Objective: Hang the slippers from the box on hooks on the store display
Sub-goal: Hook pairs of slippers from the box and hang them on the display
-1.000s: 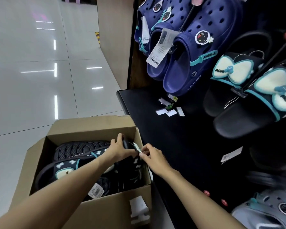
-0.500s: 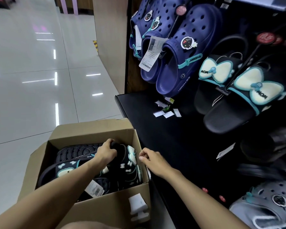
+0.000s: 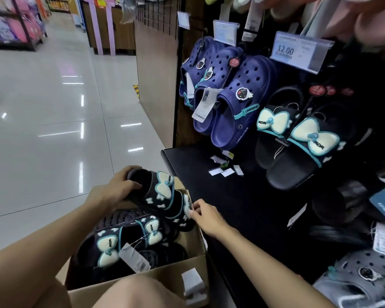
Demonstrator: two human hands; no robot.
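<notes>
1. A pair of black slippers [image 3: 162, 196] with pale bow ornaments edged in teal and small white bow prints is held just above the far right corner of the cardboard box [image 3: 142, 283].
2. The pair is tilted, with the rounded dark end up and to the left and the other end down by the box's right wall.
3. More slippers of the same kind [image 3: 125, 241] lie inside the box, bows facing up, with a grey paper tag [image 3: 135, 257] on a thin string resting across them; a ribbed black sole shows behind them.
4. The left hand [image 3: 113, 190] reaches over the box and grips the raised pair at its upper end, fingers curled over the top and thumb pressed against the near side.
5. The right hand [image 3: 206, 215] comes in from the right, its fingertips pinching the lower bow of the held pair at the box's edge.
6. On the dark display [image 3: 242, 207] to the right, matching black bow slippers [image 3: 298, 141] hang on hooks beside navy clogs [image 3: 231, 103], under a price label reading 12.00 [image 3: 298, 52].
7. A few small white labels [image 3: 225, 170] lie on the black shelf below the clogs.
</notes>
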